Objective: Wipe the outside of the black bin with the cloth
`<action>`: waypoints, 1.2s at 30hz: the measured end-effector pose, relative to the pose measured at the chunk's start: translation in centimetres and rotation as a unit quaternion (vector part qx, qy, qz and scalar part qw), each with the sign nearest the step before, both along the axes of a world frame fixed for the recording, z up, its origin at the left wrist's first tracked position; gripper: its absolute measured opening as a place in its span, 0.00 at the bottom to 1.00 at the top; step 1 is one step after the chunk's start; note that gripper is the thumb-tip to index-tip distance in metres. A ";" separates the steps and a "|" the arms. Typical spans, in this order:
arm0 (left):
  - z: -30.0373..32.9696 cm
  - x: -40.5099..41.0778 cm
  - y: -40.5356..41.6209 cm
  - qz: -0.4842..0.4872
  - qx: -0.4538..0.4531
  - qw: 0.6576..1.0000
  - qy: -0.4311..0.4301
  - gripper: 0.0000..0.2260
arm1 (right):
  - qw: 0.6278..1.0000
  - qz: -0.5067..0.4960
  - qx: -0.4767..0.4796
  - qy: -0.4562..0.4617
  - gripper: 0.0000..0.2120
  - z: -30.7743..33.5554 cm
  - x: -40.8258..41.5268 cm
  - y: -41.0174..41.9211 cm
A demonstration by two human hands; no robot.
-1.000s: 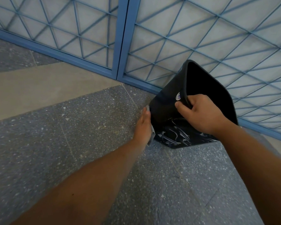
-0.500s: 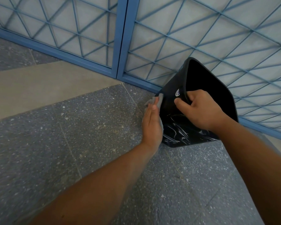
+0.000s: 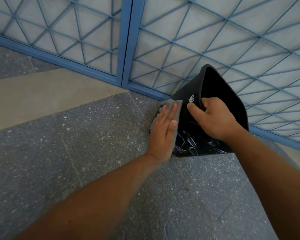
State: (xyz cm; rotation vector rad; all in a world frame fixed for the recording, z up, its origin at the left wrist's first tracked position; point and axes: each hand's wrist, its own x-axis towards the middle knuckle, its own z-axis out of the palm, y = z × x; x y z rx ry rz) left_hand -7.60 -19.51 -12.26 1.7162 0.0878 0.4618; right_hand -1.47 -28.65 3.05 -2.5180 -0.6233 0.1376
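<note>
- Because the speckled grey floor [image 3: 76,153] gives us room only in front of the blue lattice panels [image 3: 163,40], we work low at the far right, where floor and panels meet.
- Since the black bin [image 3: 185,104] stands there, near the base of the panels, we have it tipped with its mouth turned up and to the right, so the left wall faces us and can be reached; we judge the tilt is for that purpose.
- To keep it from sliding under pressure, our right hand [image 3: 215,118] clamps the near rim, fingers curled inside and thumb on the outer wall.
- While that hand steadies, our left hand [image 3: 163,134] lies flat with straight fingers, pressing rather than clutching, so the push spreads across the wall.
- Under that palm sits the grey cloth [image 3: 173,104], its far edge showing beyond the fingertips, against the bin's left side.
- Lower down, white streaks [image 3: 189,142] mark the near wall; whether dirt or pattern we cannot tell.
</note>
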 end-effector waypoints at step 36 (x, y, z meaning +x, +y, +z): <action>3.8 -2.7 12.9 0.108 -0.213 0.894 0.378 0.24 | 0.980 0.054 -0.176 0.079 0.31 -1.2 -0.3 6.8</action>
